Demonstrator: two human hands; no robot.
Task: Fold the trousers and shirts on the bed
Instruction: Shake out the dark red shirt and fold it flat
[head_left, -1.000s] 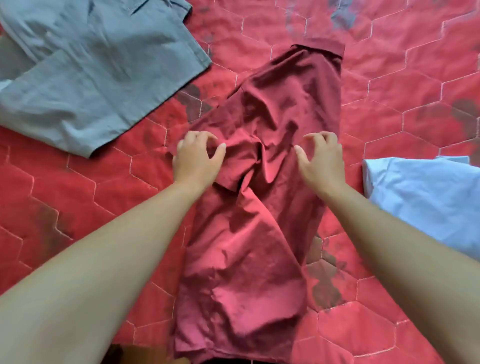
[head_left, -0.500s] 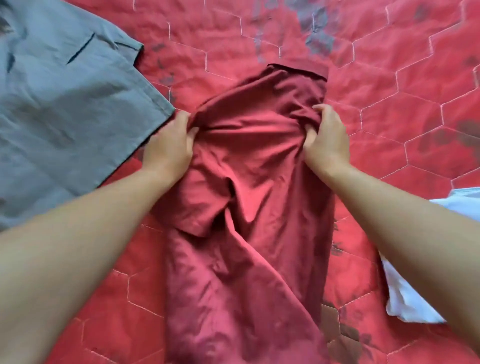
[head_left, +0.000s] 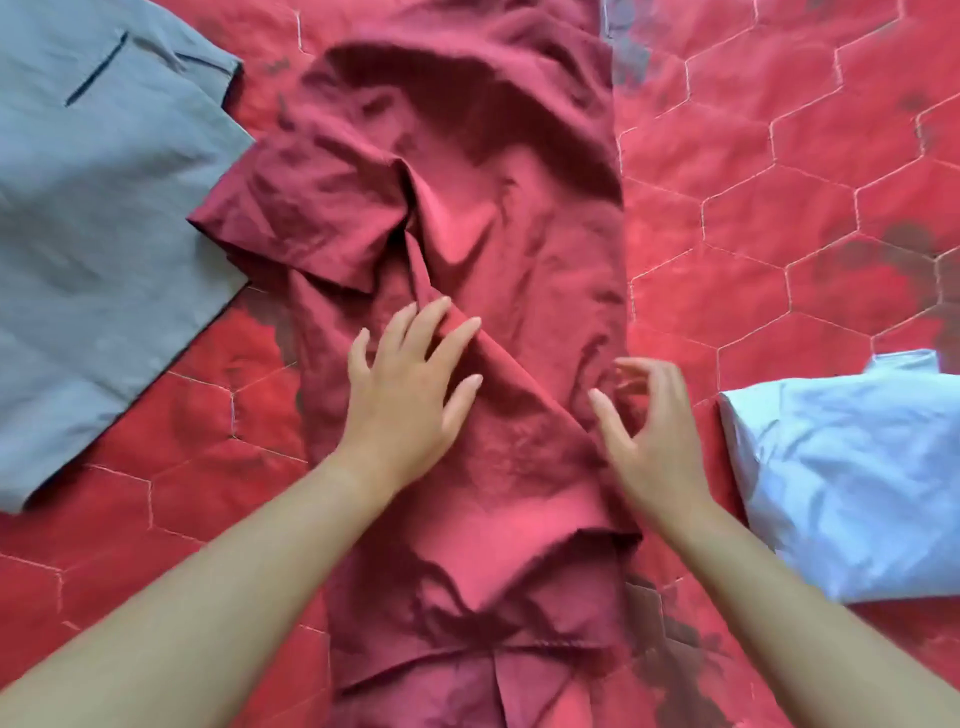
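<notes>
A dark red shirt (head_left: 467, 218) lies lengthwise down the middle of the bed, folded narrow, with one short sleeve sticking out to the left. My left hand (head_left: 408, 389) rests flat on its middle, fingers spread over a diagonal crease. Blurred and just above the shirt's right edge, my right hand (head_left: 649, 431) hovers with fingers curled and apart, holding nothing. The shirt's near end is creased and overlaps itself.
Grey trousers (head_left: 98, 249) lie spread at the left. A folded white shirt (head_left: 852, 483) sits at the right, close to my right forearm. The bedcover (head_left: 779, 208) is red, quilted in hexagons with dark blotches.
Both hands let go of the shirt's upper sides and came back toward me to its middle. The left now presses flat; the right has opened. The view shifted, showing more of the shirt.
</notes>
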